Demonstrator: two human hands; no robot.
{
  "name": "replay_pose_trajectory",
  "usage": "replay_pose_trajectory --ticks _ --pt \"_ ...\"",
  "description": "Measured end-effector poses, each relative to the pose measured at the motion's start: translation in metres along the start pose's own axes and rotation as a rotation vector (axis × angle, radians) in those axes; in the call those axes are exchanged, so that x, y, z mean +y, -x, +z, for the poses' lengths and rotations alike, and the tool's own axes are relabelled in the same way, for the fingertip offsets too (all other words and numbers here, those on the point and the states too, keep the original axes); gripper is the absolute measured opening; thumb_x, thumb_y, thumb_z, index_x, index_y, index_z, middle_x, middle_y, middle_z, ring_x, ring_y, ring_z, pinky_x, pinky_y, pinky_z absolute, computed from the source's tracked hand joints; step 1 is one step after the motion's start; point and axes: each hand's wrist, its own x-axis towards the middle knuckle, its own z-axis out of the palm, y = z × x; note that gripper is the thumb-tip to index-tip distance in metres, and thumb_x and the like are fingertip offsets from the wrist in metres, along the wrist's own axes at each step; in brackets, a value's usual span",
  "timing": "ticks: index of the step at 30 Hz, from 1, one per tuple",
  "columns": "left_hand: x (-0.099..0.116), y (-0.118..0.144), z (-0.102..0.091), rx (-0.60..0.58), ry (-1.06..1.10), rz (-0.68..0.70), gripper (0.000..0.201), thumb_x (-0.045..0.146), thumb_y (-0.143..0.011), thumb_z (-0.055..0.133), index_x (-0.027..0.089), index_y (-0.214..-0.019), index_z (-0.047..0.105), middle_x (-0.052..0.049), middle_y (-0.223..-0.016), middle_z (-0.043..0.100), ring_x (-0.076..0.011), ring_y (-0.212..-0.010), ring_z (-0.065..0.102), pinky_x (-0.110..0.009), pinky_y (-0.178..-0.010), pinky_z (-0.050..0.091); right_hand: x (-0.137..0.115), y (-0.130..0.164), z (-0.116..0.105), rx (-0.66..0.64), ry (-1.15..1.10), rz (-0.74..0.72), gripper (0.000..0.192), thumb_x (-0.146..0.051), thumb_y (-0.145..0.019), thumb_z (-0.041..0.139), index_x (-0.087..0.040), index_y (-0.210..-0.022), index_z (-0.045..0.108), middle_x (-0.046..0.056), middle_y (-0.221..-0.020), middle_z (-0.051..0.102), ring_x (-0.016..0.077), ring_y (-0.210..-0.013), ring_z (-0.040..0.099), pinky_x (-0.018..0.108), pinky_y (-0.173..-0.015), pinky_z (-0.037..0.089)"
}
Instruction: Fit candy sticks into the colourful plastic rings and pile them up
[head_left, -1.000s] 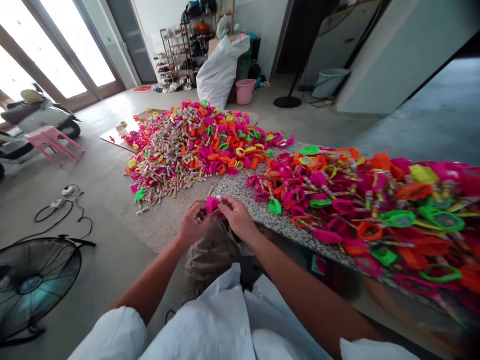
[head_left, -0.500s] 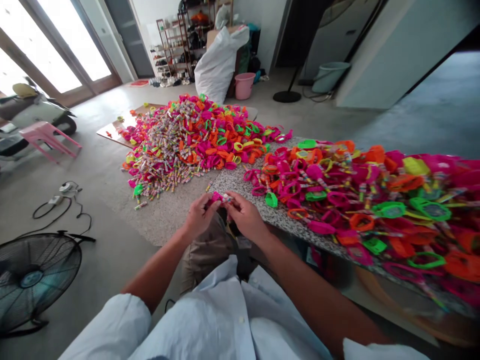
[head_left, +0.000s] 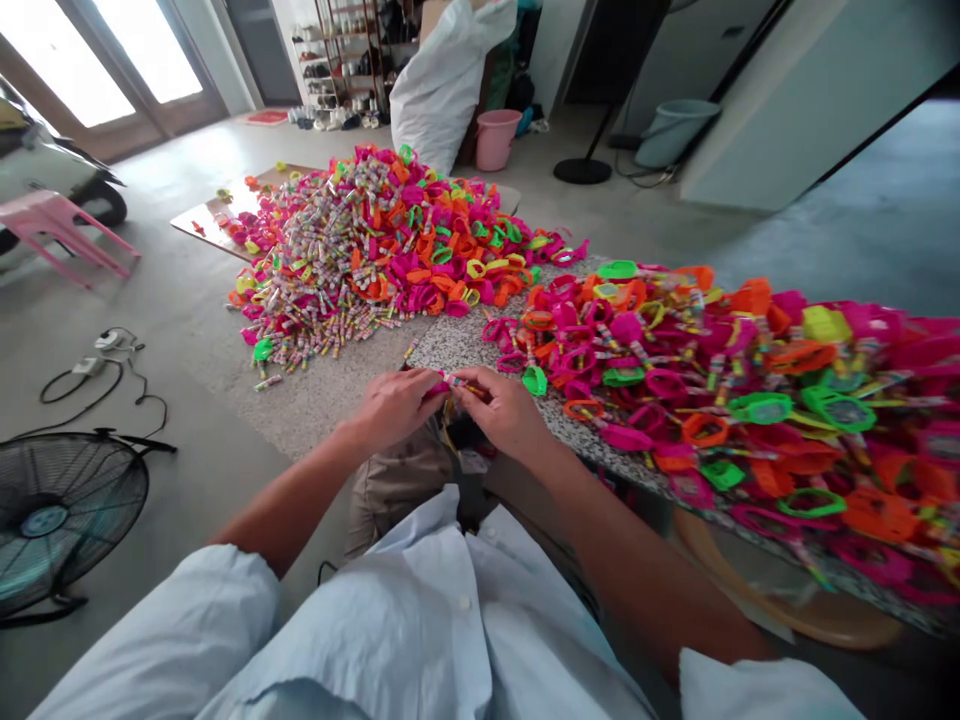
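Observation:
My left hand (head_left: pixel 394 408) is closed on a small pink plastic toy watch (head_left: pixel 439 384), mostly hidden by the fingers. My right hand (head_left: pixel 510 412) pinches a thin candy tube (head_left: pixel 459 384) in a printed wrapper, its end against the pink piece. Both hands meet in front of my lap, at the edge of the speckled granite tabletop (head_left: pixel 450 348). Beyond them lies a heap of wrapped candy tubes (head_left: pixel 319 265) mixed with bright plastic toy watches (head_left: pixel 442 255). To the right spreads a second pile of pink, orange, green and yellow toy watches (head_left: pixel 705 430), many with tubes attached.
A black floor fan (head_left: pixel 52 520) and a cable with a socket (head_left: pixel 97 365) are on the floor at left. Behind the heap stand a white sack (head_left: pixel 439 90) and a pink bucket (head_left: pixel 496 140). A pink stool (head_left: pixel 64 225) stands beside a scooter (head_left: pixel 60 165).
The view has tilted down and shifted slightly. My left hand has turned so its back faces up, covering more of the pink piece; both hands remain together.

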Motion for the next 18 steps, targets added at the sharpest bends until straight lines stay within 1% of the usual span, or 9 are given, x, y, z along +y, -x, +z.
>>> replay_pose_trajectory --ticks 3,6,8,15,18 --pt "-0.001 -0.001 0.000 -0.030 -0.032 -0.027 0.028 0.045 -0.106 0.057 0.020 -0.098 0.068 -0.005 -0.093 0.075 -0.0171 -0.080 0.067 -0.030 -0.066 0.035 -0.002 0.000 -0.004 -0.029 0.053 0.004 0.032 -0.038 -0.100 0.060 -0.020 -0.122 0.076 0.009 -0.109 0.079 0.0242 -0.097 0.074 0.034 -0.086 0.054" --pt "-0.001 -0.003 -0.002 -0.062 -0.031 -0.072 0.026 0.047 -0.103 0.062 0.023 -0.109 0.070 -0.004 -0.093 0.076 -0.0176 -0.079 0.068 -0.030 -0.065 0.034 -0.004 0.000 -0.007 -0.049 0.098 0.009 0.032 -0.037 -0.101 0.059 -0.020 -0.121 0.077 0.010 -0.113 0.079 0.0259 -0.101 0.074 0.035 -0.087 0.054" --pt "0.000 -0.005 -0.004 -0.084 -0.029 -0.078 0.026 0.047 -0.102 0.064 0.025 -0.113 0.071 -0.004 -0.093 0.077 -0.0178 -0.080 0.068 -0.029 -0.065 0.033 -0.005 0.001 -0.008 -0.056 0.136 -0.001 0.032 -0.036 -0.101 0.058 -0.019 -0.122 0.076 0.010 -0.114 0.079 0.0261 -0.102 0.074 0.035 -0.088 0.054" --pt "0.004 -0.010 -0.009 -0.142 -0.057 -0.073 0.028 0.049 -0.102 0.063 0.025 -0.115 0.071 -0.005 -0.096 0.077 -0.0188 -0.080 0.067 -0.029 -0.066 0.035 -0.003 0.003 -0.009 -0.055 0.296 -0.108 0.032 -0.030 -0.103 0.053 -0.017 -0.123 0.075 0.013 -0.118 0.078 0.0264 -0.106 0.073 0.035 -0.093 0.051" --pt "0.005 -0.013 -0.010 -0.160 -0.064 -0.074 0.027 0.047 -0.102 0.064 0.025 -0.116 0.071 -0.004 -0.098 0.078 -0.0189 -0.082 0.068 -0.029 -0.067 0.035 -0.001 0.004 -0.008 -0.056 0.342 -0.132 0.033 -0.029 -0.104 0.051 -0.016 -0.123 0.074 0.013 -0.119 0.078 0.0266 -0.105 0.073 0.035 -0.092 0.050"
